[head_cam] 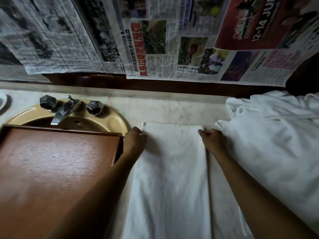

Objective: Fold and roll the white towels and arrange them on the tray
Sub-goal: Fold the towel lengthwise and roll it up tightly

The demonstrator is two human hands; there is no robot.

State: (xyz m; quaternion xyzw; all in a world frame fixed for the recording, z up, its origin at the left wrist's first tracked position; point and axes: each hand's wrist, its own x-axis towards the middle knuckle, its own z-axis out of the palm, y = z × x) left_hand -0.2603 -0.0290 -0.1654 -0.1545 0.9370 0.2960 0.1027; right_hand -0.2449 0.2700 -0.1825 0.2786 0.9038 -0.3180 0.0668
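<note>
Towel (172,169) lies flat on surface (172,109), long side running near to far, centre of view. Left hand (135,140) pinches its far left corner and right hand (211,138) pinches its far right corner, both with fingers curled on the cloth. Tray (51,161) sits left, over sink (114,121), faucet (63,109) behind it. Towel pile (276,135) right. Newspapers (155,40) on the far wall.

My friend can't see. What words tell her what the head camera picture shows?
A left hand and right hand grip the far corners of a white towel spread flat on a counter. A wooden tray sits left, over a yellow sink; piled white cloth lies right, newspapers hang behind.
</note>
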